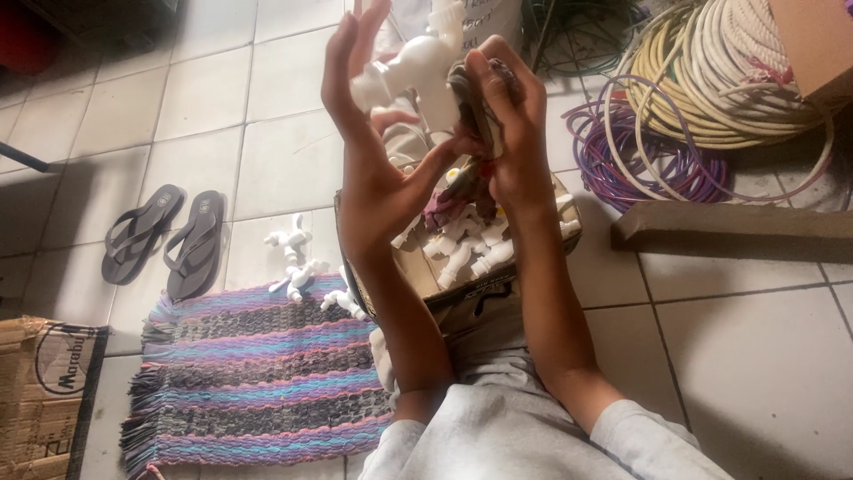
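**White plastic tap held up and rubbed with a rag**

White plastic tap (418,69) raised high, above the cardboard box (462,298) that sits in front of the person's knees. Left hand (369,169) props it: palm flat against one end, fingers stretched straight and open, not wrapped round, thumb reaching toward the other hand. Right hand (506,133) is closed round a bunched rag (466,178), dark and mottled with a patch of yellow, pressed against the tap's body; the loose tail hangs down toward the box.

Step in hand, by my reading: wiping the fitting clean. Next move likely calls for turning the tap in the left palm so the rag meets an unwiped face, with a firmer hold, since the open hand only steadies it.

Tap is smooth, moulded, glossy, with a round barrel and stubby spout. Inside the box, more white taps (466,253) in a heap. Left of the box, a few taps (298,267) lie on the pale floor tiles beside a woven striped mat (253,373), fringed, purple and blue. Further left, dark flip-flops (164,238). Right of the box, coiled hoses (684,107), cream and violet.
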